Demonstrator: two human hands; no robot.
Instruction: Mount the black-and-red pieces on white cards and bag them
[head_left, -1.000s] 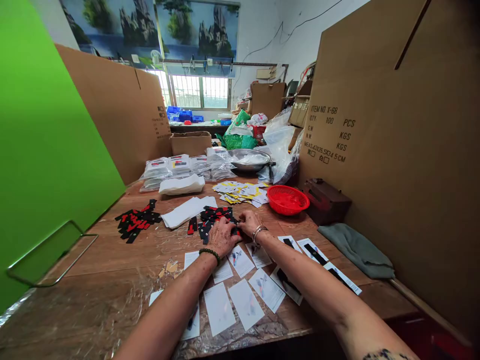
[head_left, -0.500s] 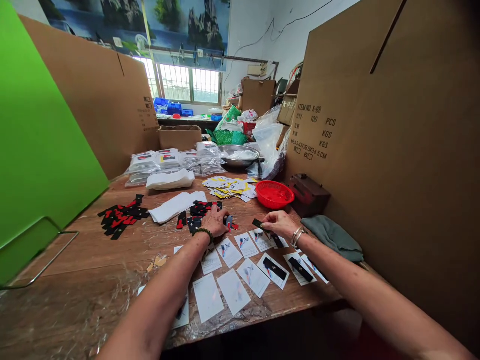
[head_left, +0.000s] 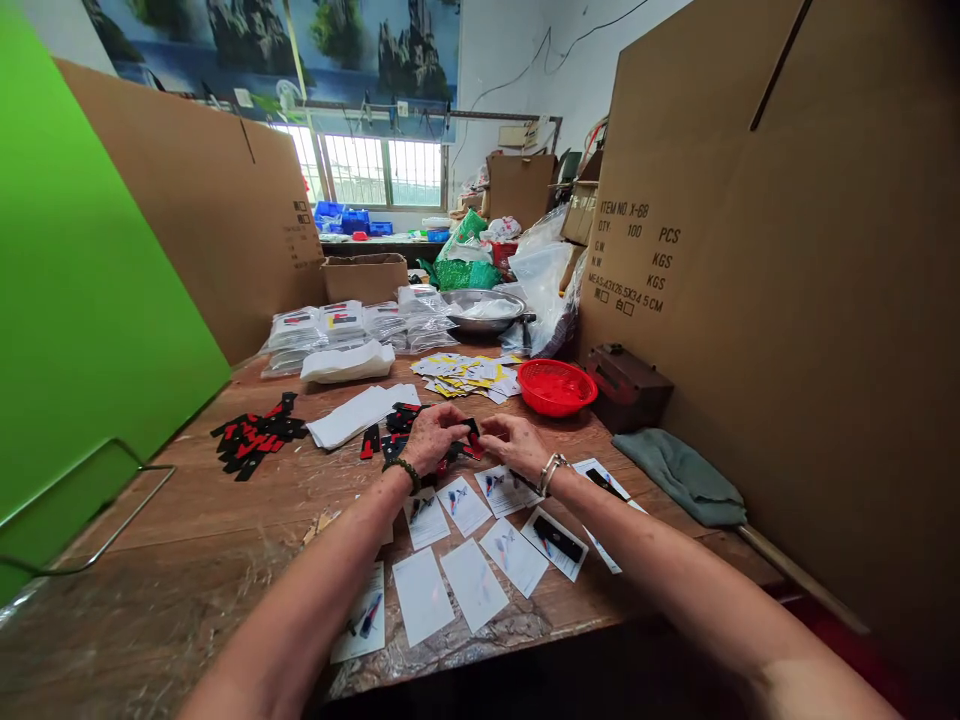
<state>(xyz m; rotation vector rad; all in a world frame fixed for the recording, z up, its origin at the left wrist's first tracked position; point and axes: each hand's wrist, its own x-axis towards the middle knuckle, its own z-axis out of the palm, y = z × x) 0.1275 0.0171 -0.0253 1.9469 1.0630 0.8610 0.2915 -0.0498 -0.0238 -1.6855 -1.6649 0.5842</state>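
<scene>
My left hand (head_left: 433, 438) pinches a small flat black piece with some red (head_left: 472, 430) above the middle of the table. My right hand (head_left: 517, 443) meets it from the right, fingers bent together at the same piece; its exact grip is partly hidden. Beneath and behind my left hand lies a pile of black and red flat pieces (head_left: 399, 418). Rows of white printed cards (head_left: 475, 585) are spread in front of me. A black strip (head_left: 559, 541) rests on one card, and other strips lie on cards partly hidden by my right forearm.
Another black-and-red pile (head_left: 255, 440) is at left. White sheets (head_left: 352, 418), yellow-edged cards (head_left: 465, 374) and a red basket (head_left: 556, 390) stand further back. Bagged packs (head_left: 330, 335) and a metal bowl (head_left: 484, 312) are behind. Cardboard (head_left: 675, 250) walls the right side, beside a grey-green cloth (head_left: 679, 475).
My right hand has moved left to meet my left hand and no longer carries its black strip. My left hand has lifted a piece from the pile. The view has shifted slightly.
</scene>
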